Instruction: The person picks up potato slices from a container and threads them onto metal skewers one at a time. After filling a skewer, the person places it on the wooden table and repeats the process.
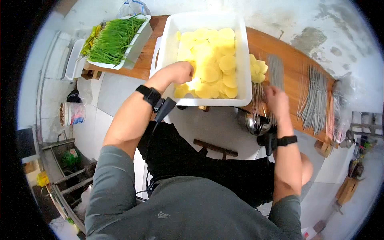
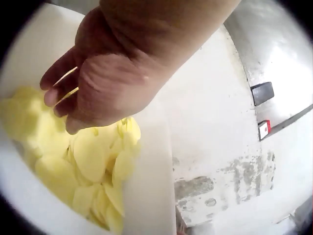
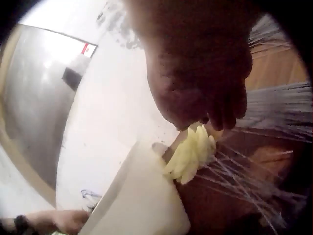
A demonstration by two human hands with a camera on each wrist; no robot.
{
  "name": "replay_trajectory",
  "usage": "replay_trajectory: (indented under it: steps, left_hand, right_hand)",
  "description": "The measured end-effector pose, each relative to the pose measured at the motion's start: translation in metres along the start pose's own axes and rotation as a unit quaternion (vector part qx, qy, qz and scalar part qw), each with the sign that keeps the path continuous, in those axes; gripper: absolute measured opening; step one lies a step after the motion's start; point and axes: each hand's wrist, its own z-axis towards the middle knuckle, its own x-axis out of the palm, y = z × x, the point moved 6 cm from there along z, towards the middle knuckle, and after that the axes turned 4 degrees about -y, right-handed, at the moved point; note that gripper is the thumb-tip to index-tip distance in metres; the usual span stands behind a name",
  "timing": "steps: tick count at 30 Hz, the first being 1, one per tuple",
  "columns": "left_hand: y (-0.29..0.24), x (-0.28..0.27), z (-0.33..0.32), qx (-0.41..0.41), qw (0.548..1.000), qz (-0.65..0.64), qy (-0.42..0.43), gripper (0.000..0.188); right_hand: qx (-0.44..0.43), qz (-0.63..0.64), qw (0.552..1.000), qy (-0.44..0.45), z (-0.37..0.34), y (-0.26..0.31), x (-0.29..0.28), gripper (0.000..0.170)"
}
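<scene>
Many yellow slices (image 1: 210,73), round, seemingly potato

Smooth plastic tub (image 1: 172,44), wooden tabletop (image 1: 294,88)

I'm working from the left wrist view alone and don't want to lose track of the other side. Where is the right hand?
Observer: The right hand is just outside the white tub, on the person's right, near a small cluster of potato slices.
Operator: And what lies farther right, past that hand?
Observer: In the head view, a spread bundle of grey skewers lies on the wooden table.
</scene>
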Motion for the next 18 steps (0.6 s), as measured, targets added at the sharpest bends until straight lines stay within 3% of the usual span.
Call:
replay_trajectory:
  steps: [4,6,9,14,16,18]
  left_hand:
    - [0.008,0.004,0.01,0.005,0.992,0.097,0.084,0.027]
    - [0.001,0.02,0.006,0.055,0.964,0.194,0.171,0.028]
    - [-0.003,0.029,-0.002,0.015,0.956,0.214,0.2,0.03]
    - [0.018,0.057,0.009,0.023,0.967,0.188,0.168,0.033]
    - [0.02,0.055,0.009,0.03,0.972,0.183,0.143,0.033]
    - [0.019,0.047,0.011,0.028,0.986,0.084,0.141,0.026]
  right_hand:
    - [0.059,-0.058,0.995,-0.055,0.006,-0.058,-0.016,0.04]
    - [0.059,-0.101,0.99,-0.073,0.004,-0.074,-0.016,0.042]
    - [0.08,-0.156,0.982,-0.076,0.001,-0.075,-0.01,0.046]
    - [0.109,-0.144,0.982,-0.048,0.007,-0.081,0.007,0.044]
    - [0.082,-0.07,0.993,-0.043,0.014,-0.087,0.015,0.038]
    - [0.085,-0.055,0.994,-0.042,0.016,-0.093,0.019,0.034]
